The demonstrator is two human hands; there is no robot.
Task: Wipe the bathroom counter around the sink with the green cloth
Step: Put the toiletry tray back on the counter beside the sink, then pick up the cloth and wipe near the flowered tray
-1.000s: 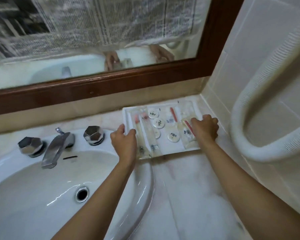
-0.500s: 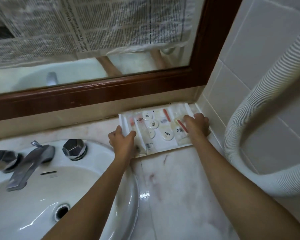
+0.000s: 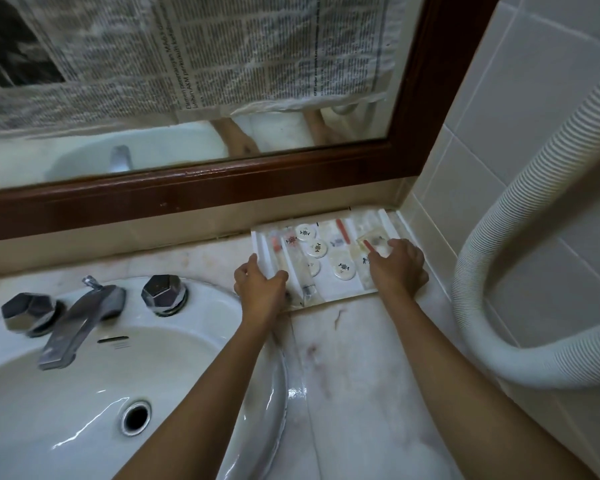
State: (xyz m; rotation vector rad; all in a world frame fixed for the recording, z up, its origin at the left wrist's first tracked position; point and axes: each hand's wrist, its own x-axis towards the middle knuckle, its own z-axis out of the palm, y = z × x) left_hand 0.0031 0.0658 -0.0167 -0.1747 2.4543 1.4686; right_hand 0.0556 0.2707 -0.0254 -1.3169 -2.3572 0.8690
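A white tray [image 3: 260, 242] with several small toiletry packets and round white discs sits on the marble counter [image 3: 361, 358], tucked into the back right corner by the wall. My left hand [image 3: 260, 287] grips the tray's front left corner, thumb over the rim. The tray's right side is under my right hand [image 3: 399, 268], whose fingers curl over the packets there. The white sink [image 3: 84, 393] lies to the left, its rim under my left forearm. No green cloth is in view.
A chrome faucet [image 3: 77, 323] and two faceted knobs [image 3: 163, 294] [image 3: 28, 311] stand behind the basin. A white corrugated hose [image 3: 471, 289] loops along the tiled right wall. Newspaper partly covers the wood-framed mirror [image 3: 187, 188] behind the counter.
Both hands have slid the tray back and to the right, up against the wall corner. My view has shifted a little to the right.
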